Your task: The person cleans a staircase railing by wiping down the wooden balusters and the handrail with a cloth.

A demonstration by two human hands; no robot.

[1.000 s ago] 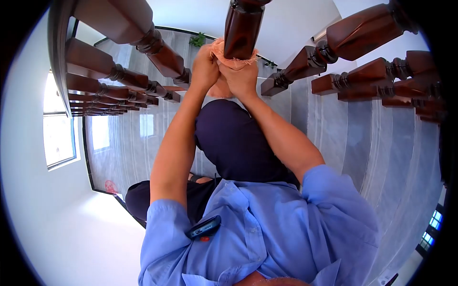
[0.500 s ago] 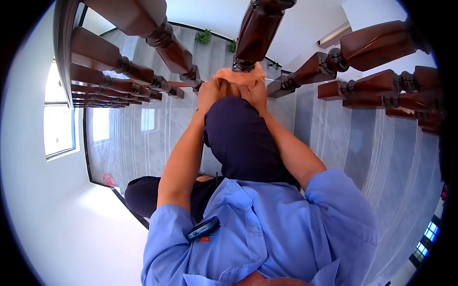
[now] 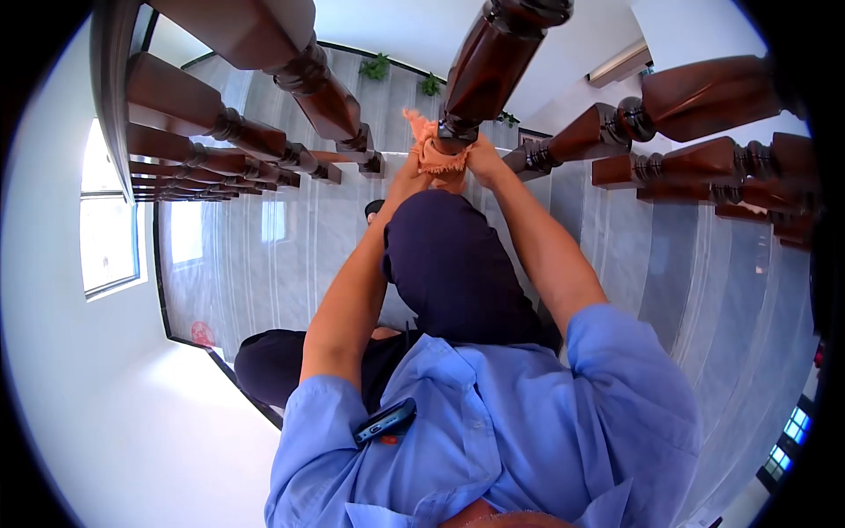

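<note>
An orange cloth (image 3: 440, 157) with frayed edges is wrapped around the lower part of a dark red wooden baluster (image 3: 493, 66). My left hand (image 3: 412, 176) grips the cloth on the baluster's left side, its fingers partly hidden by the cloth. On the other side, my right hand (image 3: 484, 161) is closed at the cloth's right edge, with its fingertips behind the baluster. My raised knee in dark trousers (image 3: 453, 255) is just below both hands.
More balusters (image 3: 330, 106) stand to the left, and others (image 3: 704, 97) to the right. Grey marble steps (image 3: 308, 255) lie below. Green plants (image 3: 374, 68) are beyond the railing. A phone (image 3: 385, 422) sticks out of the shirt pocket. A window (image 3: 110, 229) is at the left.
The cloth and both hands have moved down the baluster from its thick part to the narrower lower part. The hands are now farther apart, and the view has shifted slightly.
</note>
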